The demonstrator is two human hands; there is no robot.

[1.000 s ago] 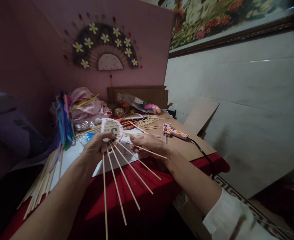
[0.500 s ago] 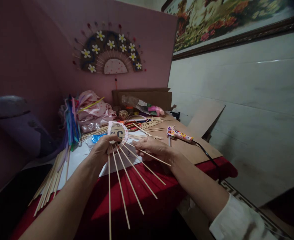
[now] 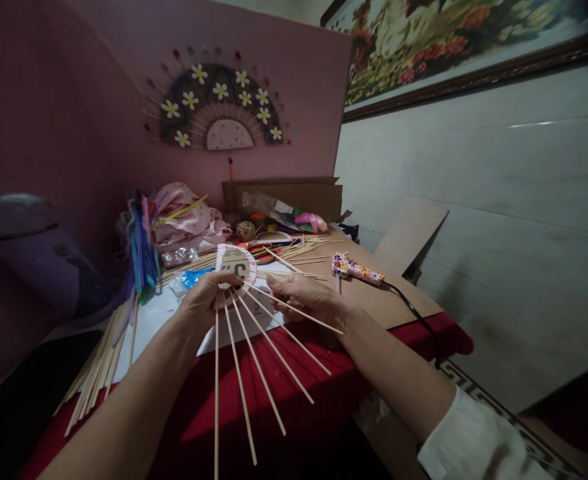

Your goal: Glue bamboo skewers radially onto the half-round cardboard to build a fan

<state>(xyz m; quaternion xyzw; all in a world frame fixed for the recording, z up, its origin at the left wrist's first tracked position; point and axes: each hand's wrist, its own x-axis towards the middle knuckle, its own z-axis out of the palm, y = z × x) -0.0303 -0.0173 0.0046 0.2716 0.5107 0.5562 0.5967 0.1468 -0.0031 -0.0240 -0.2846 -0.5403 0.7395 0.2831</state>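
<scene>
Sticks [image 3: 217, 387], six, one disc [image 3: 236, 263], left hand [image 3: 201, 300] pinching, right hand [image 3: 307, 297] touching

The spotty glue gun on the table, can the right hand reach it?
Probably yes: the glue gun lies just beyond the right hand on bare cardboard, nothing between, though that hand touches a stick.
</scene>
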